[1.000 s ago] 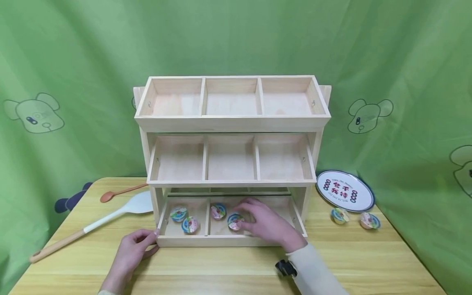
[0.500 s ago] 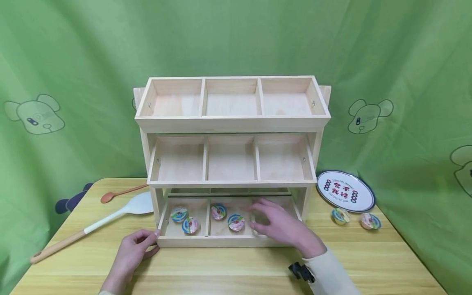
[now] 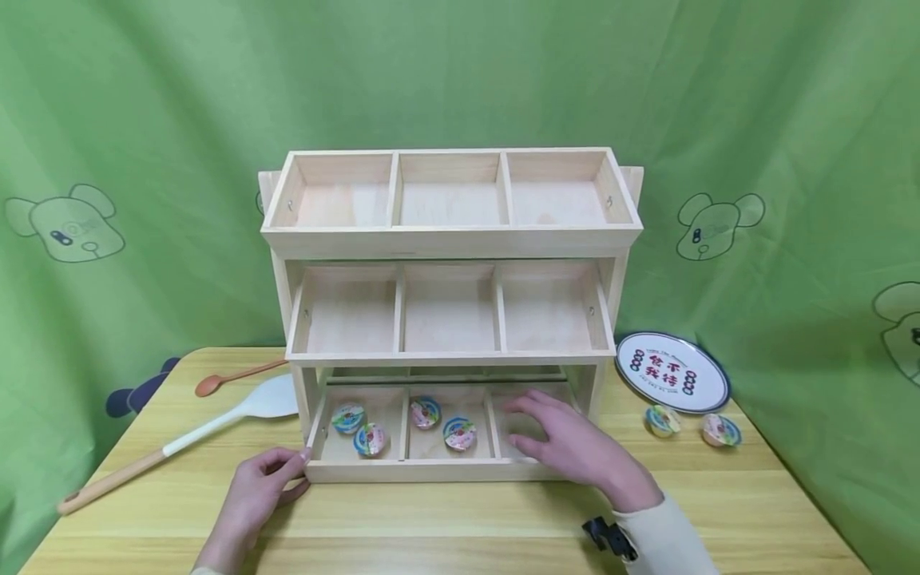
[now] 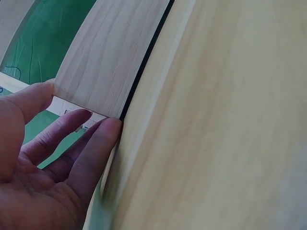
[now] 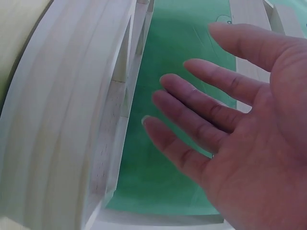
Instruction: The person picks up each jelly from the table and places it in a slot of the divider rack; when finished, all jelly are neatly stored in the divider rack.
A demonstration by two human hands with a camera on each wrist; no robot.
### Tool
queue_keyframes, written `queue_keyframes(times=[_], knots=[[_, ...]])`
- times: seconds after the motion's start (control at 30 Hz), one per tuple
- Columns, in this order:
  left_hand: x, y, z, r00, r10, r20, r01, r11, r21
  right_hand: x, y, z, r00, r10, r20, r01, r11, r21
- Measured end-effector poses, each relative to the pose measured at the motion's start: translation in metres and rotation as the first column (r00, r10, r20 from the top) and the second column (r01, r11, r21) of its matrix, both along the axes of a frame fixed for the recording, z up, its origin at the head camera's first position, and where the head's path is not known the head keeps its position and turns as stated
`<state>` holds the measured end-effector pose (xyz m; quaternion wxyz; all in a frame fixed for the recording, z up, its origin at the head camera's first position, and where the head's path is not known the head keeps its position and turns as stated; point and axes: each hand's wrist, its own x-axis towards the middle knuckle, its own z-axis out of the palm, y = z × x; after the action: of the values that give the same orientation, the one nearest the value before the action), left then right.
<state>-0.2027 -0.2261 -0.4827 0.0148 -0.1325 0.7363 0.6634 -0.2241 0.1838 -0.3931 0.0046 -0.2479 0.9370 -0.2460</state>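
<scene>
A three-tier wooden rack [image 3: 451, 243] stands on the table. In its bottom tray [image 3: 449, 472], two small jelly cups [image 3: 370, 439] with printed lids lie in the left compartment, and two more cups [image 3: 460, 434] lie in the middle one. My left hand [image 3: 256, 495] holds the tray's front left corner. In the left wrist view, the thumb [image 4: 33, 98] is at the board's upper edge and fingertips touch its end and lower edge. My right hand [image 3: 564, 439] hovers over the right compartment, its fingers spread and holding nothing in the right wrist view.
To the right, two jelly cups [image 3: 663, 421] lie before an oval plate [image 3: 673, 372] with red characters. A white spatula [image 3: 269, 396] with a wooden handle and an orange spoon [image 3: 210, 385] lie left of the rack. A green curtain [image 3: 460, 72] hangs behind.
My right hand has let go of the jelly cup in the middle compartment and moved right, over the right compartment. My left hand stays at the tray's corner.
</scene>
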Motion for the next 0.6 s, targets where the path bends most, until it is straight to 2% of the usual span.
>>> queue_keyframes(times=[0.33,0.6], knots=[[-0.001,0.000,-0.002,1.000,0.003,-0.004,-0.003,1.000,-0.001,0.008,0.017,0.003,0.999,-0.038,0.007,0.038,0.998,-0.049],[-0.001,-0.001,-0.002,1.000,-0.003,-0.008,0.003,1.000,0.007,0.014,0.036,0.004,0.997,-0.078,-0.021,0.078,0.996,-0.032]])
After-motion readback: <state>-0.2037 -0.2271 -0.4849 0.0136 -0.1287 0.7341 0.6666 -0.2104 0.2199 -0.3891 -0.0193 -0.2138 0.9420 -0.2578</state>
